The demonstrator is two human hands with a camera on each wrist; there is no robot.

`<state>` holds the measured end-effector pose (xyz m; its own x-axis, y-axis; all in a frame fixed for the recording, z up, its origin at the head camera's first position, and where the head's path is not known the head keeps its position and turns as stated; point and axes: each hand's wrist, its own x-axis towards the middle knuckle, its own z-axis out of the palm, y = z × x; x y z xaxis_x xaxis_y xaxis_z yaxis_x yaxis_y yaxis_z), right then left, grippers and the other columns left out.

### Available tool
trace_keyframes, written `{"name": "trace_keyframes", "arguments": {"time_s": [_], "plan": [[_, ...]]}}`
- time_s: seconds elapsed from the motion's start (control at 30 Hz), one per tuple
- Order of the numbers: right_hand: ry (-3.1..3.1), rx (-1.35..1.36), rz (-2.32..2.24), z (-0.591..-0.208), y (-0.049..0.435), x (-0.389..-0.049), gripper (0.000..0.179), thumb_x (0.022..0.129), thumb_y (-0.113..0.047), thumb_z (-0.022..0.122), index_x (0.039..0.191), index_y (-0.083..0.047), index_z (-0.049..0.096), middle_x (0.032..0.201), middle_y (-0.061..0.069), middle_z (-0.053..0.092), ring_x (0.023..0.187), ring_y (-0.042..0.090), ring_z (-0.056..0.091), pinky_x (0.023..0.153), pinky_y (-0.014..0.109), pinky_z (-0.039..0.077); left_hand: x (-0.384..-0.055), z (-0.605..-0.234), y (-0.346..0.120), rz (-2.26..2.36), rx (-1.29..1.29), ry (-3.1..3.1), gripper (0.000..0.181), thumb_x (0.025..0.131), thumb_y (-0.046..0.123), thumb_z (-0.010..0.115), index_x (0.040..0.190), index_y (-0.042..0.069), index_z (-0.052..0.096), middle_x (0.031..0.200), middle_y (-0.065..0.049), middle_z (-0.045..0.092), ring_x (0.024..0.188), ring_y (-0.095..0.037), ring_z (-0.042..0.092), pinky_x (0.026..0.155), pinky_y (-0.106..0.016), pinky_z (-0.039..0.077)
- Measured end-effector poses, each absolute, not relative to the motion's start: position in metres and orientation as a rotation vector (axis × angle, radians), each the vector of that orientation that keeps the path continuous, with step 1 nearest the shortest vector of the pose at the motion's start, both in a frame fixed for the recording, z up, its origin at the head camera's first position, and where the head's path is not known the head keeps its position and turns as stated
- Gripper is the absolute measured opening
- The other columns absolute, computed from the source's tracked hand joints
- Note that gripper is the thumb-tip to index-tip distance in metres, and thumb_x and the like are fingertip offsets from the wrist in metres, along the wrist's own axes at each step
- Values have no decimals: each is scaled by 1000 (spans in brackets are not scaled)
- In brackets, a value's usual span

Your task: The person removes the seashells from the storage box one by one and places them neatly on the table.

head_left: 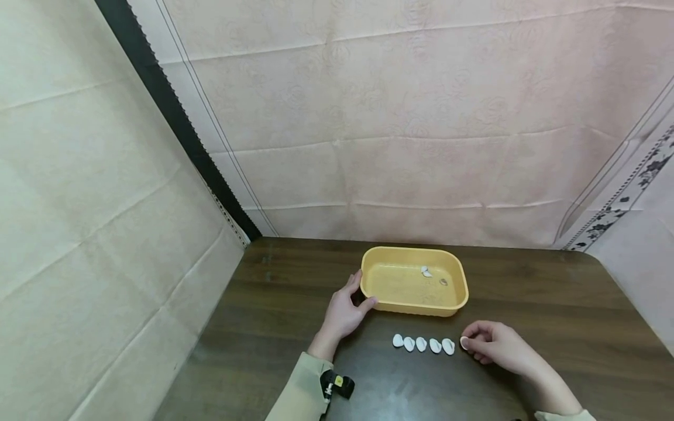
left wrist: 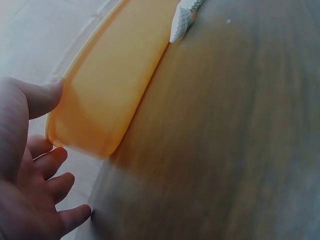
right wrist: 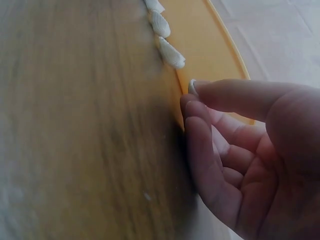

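The yellow plastic basin [head_left: 416, 309] stands on the table. My left hand [head_left: 344, 313] holds its front left corner, thumb [left wrist: 47, 97] on one side and fingers [left wrist: 50, 162] round the other. My right hand [head_left: 497, 345] pinches a small white shell [head_left: 464, 343] between thumb and fingertips at the right end of a row. That shell [right wrist: 192, 86] is mostly hidden by the fingers in the right wrist view. To its left, several white shells [head_left: 421, 344] lie in a line in front of the basin, the nearest shell [right wrist: 171, 53] ribbed and oval.
Inside the basin lie a white shell [head_left: 425, 272] and a smaller brownish piece [head_left: 443, 282]. Dark wooden tabletop [head_left: 284, 327] surrounds everything. Pale patterned cloth [head_left: 400, 146] hangs behind the table and along both sides. A black wrist camera [head_left: 337, 384] sits on the left sleeve.
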<state>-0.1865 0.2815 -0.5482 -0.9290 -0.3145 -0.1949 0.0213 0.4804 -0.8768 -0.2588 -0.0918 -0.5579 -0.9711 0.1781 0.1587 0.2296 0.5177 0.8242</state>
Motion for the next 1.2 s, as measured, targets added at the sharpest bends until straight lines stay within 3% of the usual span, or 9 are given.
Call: {"name": "trace_keyframes", "arguments": {"time_s": [0.6, 0.9, 1.2], "plan": [[2522, -317, -1287, -545, 275, -186, 22, 99, -24, 78, 109, -5, 73, 76, 2, 70, 68, 15, 66, 60, 30, 59, -260, -556, -93, -1462, -377, -2683, 77, 101, 29, 78, 165, 8, 41, 169, -3, 40, 158, -27, 33, 127, -47, 30], [2532, -475, -1244, -543, 280, -182, 27, 95, -18, 80, 118, -7, 72, 80, -7, 70, 69, 4, 61, 62, 24, 49, -258, -554, -92, -1468, -371, -2682, 77, 100, 28, 78, 164, 8, 41, 168, -2, 41, 158, -26, 33, 127, -47, 30], [2569, -509, -1231, -542, 280, -179, 22, 92, -15, 82, 111, -9, 73, 82, -6, 69, 71, 4, 62, 63, 25, 49, -257, -556, -92, -1480, -367, -2684, 77, 100, 29, 78, 165, 7, 41, 169, -5, 40, 158, -25, 33, 127, -48, 30]]}}
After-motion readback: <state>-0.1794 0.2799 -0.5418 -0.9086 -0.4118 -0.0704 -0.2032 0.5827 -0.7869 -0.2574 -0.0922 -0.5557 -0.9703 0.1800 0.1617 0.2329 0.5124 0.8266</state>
